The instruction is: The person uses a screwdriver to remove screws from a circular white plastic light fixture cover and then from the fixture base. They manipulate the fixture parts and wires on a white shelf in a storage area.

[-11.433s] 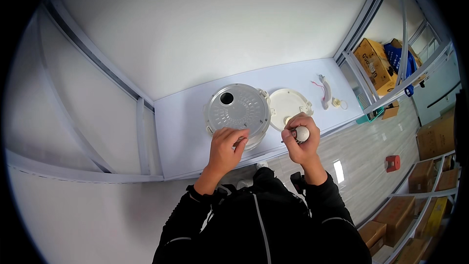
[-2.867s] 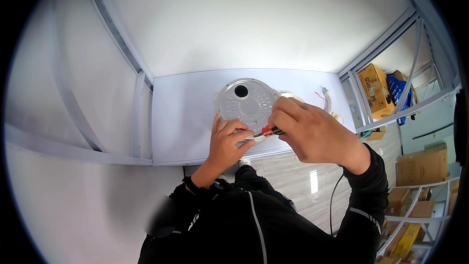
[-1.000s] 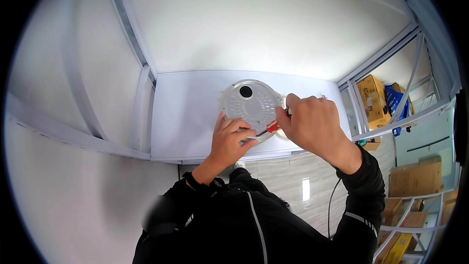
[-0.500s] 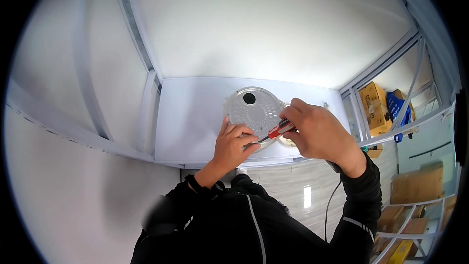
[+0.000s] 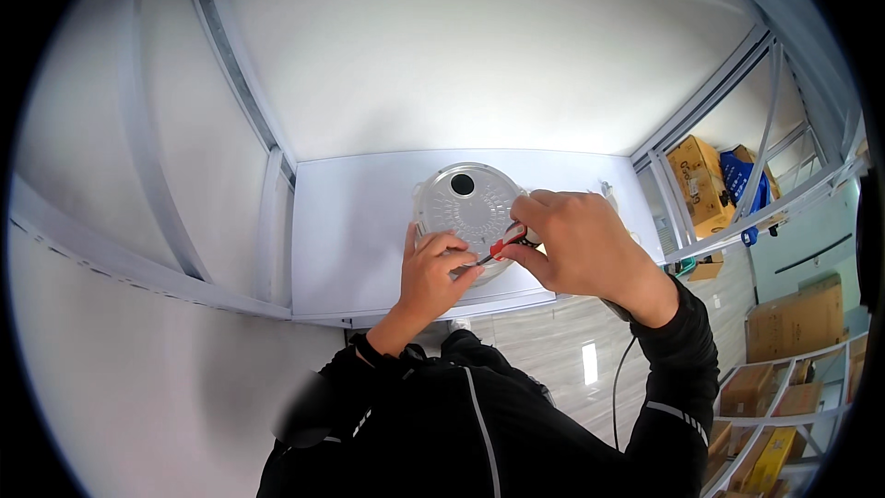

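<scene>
A round silver metal disc-shaped part [image 5: 475, 212], with a black round spot near its far left edge, lies on the white table. My right hand [image 5: 590, 244] is closed around the red-and-pale handle of a screwdriver [image 5: 501, 245]. The screwdriver slants down and to the left, its shaft reaching the near rim of the disc. At that rim my left hand [image 5: 431, 275] has thumb and fingertips pinched close beside the screwdriver's tip. Whatever sits between those fingertips is too small to make out. My left index finger points up along the disc's left edge.
The white table [image 5: 346, 221] has a pale wall behind it and metal frame posts at both sides. A small pale object [image 5: 607, 190] lies at its far right. Beyond the right frame are cardboard boxes [image 5: 698, 180], a blue bag [image 5: 742, 180] and a shelf with more boxes.
My right hand has turned a little and shifted slightly left and nearer with the screwdriver. The left hand keeps nearly the same place at the rim. The view has shifted slightly.
</scene>
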The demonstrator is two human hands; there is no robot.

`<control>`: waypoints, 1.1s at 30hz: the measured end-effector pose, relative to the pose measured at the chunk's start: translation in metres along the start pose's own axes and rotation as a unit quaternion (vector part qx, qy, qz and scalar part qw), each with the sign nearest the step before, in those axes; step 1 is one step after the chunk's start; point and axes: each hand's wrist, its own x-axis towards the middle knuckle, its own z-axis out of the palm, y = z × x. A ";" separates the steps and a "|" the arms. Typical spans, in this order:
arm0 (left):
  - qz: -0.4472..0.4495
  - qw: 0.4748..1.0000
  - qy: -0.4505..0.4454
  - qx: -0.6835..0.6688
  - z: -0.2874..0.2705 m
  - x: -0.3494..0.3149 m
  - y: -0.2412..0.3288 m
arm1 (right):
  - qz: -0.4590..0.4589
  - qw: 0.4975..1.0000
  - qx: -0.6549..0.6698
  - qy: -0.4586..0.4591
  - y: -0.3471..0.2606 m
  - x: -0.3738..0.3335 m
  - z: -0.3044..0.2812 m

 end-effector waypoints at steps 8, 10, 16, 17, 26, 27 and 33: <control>-0.001 1.000 0.004 0.003 0.001 0.000 0.004 | 0.179 0.946 0.240 0.127 0.000 -0.010 -0.008; -0.006 1.000 0.000 0.008 -0.003 0.001 0.008 | 0.193 0.913 0.300 0.200 0.002 -0.014 -0.007; -0.058 0.998 -0.016 0.035 -0.005 0.016 0.020 | 0.105 0.835 0.397 0.367 0.040 -0.037 0.026; -0.071 0.996 -0.022 0.040 -0.006 0.022 0.023 | 0.075 0.800 0.461 0.376 0.036 -0.039 0.030; -0.065 0.991 -0.058 0.101 0.005 0.047 0.019 | 0.159 0.957 0.158 0.183 0.041 -0.038 0.099; -0.063 0.991 -0.062 0.105 0.007 0.049 0.019 | 0.167 0.961 0.136 0.171 0.044 -0.039 0.108; -0.057 0.990 -0.076 0.100 0.006 0.051 0.016 | 0.200 0.959 0.138 0.143 0.055 -0.037 0.139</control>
